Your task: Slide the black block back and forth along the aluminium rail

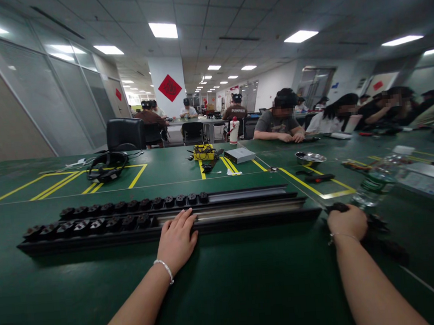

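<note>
My left hand (178,238) lies with its fingers stretched over the near black rail (244,223), touching it just right of a row of black socket-like modules (83,226) seated in its left part. Behind it runs a second black rail (249,194), also carrying a row of black modules (145,203). Off the rails' right end, my right hand (347,221) is closed around a small black module (337,207), partly hidden by the fingers. Loose black parts (379,223) lie beside and behind that hand.
A plastic water bottle (378,182) stands just past my right hand. Farther back are a metal bowl (310,158), a grey box (239,154), a yellow object (203,152) with cables and a black headset (106,167). Another person (279,120) sits across the green table.
</note>
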Demonstrator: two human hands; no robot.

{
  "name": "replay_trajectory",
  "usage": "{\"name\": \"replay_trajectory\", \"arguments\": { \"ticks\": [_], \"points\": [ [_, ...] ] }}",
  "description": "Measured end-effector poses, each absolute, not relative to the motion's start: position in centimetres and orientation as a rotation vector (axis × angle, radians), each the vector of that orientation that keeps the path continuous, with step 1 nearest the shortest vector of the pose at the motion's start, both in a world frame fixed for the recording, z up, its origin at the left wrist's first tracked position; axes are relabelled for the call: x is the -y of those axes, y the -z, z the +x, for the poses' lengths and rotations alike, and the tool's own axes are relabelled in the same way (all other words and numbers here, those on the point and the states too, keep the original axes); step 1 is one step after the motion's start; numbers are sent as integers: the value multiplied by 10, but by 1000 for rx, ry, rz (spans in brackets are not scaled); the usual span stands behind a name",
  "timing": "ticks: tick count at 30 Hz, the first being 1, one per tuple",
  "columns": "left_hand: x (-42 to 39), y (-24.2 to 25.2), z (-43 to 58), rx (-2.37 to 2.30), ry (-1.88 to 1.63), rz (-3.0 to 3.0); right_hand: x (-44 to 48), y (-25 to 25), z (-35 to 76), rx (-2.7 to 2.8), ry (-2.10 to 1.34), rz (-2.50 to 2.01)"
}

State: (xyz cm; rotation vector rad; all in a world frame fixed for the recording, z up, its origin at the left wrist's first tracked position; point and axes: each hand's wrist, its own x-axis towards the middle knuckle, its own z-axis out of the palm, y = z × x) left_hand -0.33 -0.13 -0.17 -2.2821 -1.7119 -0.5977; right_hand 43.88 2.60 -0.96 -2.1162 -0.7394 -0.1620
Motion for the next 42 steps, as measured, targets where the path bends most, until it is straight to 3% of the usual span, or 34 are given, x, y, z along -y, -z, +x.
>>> {"name": "replay_trajectory", "arguments": {
  "ticks": [13,20,29,36,42],
  "points": [
    [0,1,-2,1728,592,-2275,-29,22,442,853,46,-2360],
    [-2,4,-3,1707,629,-2291,-26,21,430,1027,357,-2356],
    [4,0,-25,1936,796,-1868,-26,-11,337,1578,828,-1801],
    [-1,6,-50,2089,879,-1688,-20,-8,241,1972,684,-1443],
    [-6,11,-54,2080,882,-1695,-30,5,186,1985,458,-1550]
  ]
}}
